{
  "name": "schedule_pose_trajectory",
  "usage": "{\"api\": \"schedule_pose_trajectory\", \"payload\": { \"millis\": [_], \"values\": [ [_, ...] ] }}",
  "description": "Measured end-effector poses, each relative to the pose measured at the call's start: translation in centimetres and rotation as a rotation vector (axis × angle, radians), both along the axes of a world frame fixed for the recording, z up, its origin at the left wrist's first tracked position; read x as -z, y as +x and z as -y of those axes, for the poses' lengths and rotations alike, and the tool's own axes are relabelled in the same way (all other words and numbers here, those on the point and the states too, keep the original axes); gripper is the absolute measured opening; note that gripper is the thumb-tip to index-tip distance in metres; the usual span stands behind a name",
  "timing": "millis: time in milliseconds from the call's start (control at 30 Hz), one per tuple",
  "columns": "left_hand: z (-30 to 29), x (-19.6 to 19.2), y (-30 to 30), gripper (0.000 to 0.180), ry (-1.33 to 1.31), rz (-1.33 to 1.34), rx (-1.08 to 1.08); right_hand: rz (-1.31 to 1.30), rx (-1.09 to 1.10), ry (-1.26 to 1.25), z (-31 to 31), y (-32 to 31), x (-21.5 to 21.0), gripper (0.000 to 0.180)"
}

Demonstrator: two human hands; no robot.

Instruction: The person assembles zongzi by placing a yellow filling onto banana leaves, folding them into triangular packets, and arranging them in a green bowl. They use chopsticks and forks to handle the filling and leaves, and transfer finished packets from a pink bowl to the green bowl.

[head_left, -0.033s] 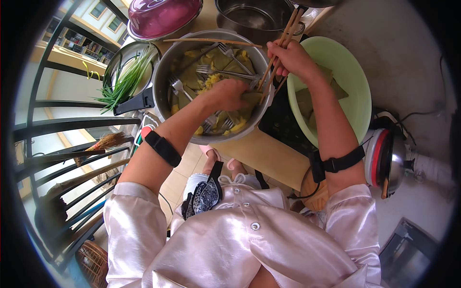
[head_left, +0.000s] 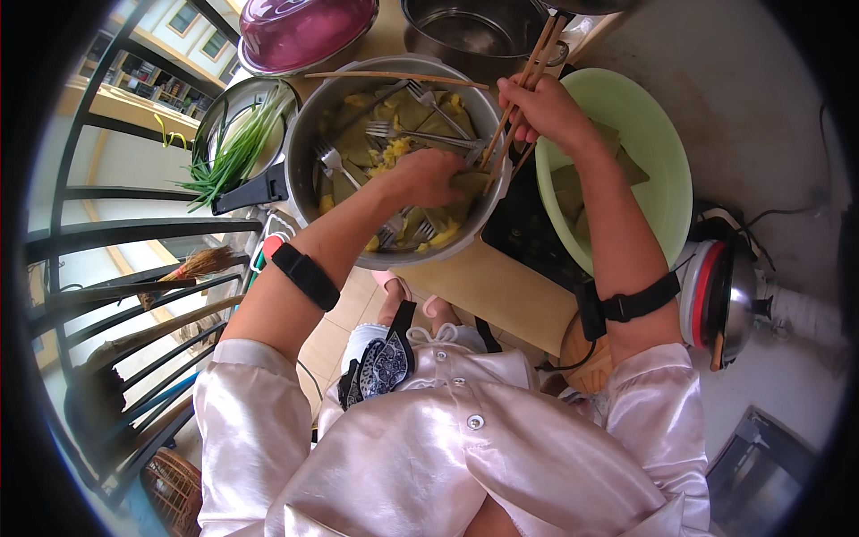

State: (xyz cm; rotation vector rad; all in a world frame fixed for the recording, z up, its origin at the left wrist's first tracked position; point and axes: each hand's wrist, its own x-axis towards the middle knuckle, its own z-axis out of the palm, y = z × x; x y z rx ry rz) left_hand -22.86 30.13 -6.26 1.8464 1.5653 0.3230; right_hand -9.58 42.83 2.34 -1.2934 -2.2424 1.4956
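Observation:
A large metal pot [head_left: 297,170] holds flat dark-green pieces [head_left: 414,112] that look like kelp, several metal forks [head_left: 329,157] and crushed yellow bits [head_left: 391,154]. My left hand [head_left: 428,176] reaches into it, fingers bent downward and closed at a green piece [head_left: 469,185]; the fingertips are partly hidden. Over the pot's right rim, my right hand [head_left: 548,109] grips wooden chopsticks [head_left: 537,55], whose lower ends slant down beside that piece. One more chopstick [head_left: 394,75] lies across the pot's far rim.
Right of the pot, a pale green basin [head_left: 658,179] contains more green pieces. Scallions [head_left: 242,148] rest on a pan at left, beside black railings [head_left: 148,228]. Behind stand a purple-lidded bowl [head_left: 304,31] and a steel pot [head_left: 474,31]. A silver-red appliance [head_left: 716,295] sits at right.

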Motion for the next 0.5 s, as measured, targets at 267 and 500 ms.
{"api": "schedule_pose_trajectory", "payload": {
  "millis": [267,500],
  "values": [
    [0.7,0.0,1.4,0.036,0.015,-0.108,-0.117,-0.020,0.010,0.027,0.8,0.0,-1.7,0.030],
    [2.6,-0.5,-0.3,0.038,0.125,0.077,-0.225,-0.316,0.154,0.147,3.1,3.3,-6.0,0.028]
  ]
}}
